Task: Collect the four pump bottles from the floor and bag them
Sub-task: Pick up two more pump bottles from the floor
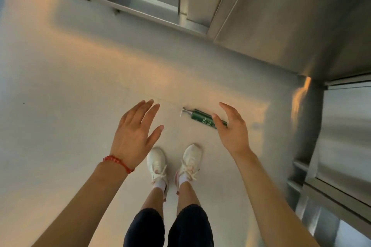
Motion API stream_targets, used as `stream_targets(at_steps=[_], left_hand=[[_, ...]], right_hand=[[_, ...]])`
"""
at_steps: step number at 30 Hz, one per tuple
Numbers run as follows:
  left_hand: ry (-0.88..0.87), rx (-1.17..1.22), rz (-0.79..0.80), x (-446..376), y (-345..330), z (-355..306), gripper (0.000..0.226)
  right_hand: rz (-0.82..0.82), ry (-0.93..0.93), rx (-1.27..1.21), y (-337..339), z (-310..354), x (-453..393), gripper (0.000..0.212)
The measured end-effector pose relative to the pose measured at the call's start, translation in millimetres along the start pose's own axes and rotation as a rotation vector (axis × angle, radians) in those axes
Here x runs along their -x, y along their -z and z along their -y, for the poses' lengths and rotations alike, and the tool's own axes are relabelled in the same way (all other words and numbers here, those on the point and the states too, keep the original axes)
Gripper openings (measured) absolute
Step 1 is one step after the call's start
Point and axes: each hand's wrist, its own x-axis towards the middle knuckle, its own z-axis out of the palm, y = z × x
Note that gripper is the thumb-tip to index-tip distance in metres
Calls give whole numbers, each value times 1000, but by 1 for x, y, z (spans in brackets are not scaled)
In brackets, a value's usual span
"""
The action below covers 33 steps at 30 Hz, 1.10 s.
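One green pump bottle (201,117) with a white pump head lies on its side on the pale floor, just ahead of my feet. My right hand (232,128) hovers above its base end, fingers spread, and covers that end from view; it holds nothing. My left hand (136,132), with a red bracelet at the wrist, is stretched out open to the left of the bottle, palm down and empty. No other pump bottle and no bag are in view.
My white sneakers (173,163) stand on the floor (70,86) below the bottle. Metal-framed glass panels and a door sill (152,12) run along the top. A metal wall and frame (313,126) close in the right side.
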Motion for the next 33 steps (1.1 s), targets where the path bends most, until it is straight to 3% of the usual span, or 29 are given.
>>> stream_targets(at_steps=[6,14,18,25,29,33], left_hand=[[-4,12,46,-56,-116,51,57],[42,42,119,-77,-243,105,54],[76,48,177,-66,-278,119,55],[111,87,198,-58,-299,131,56],[117,103,163,-64,-301,135,55],[116,118,126,-69,-289,137,54]], right_hand=[[107,-46,88,-111,-96,-69,42],[333,-188,230,-211,-205,-139,57],[393,-166,240,-238,-232,-150,62],[322,-131,285,-262,-244,-157,65],[284,-211,160,-268,-239,-160,50],[277,-352,-221,-268,-216,-146,20]])
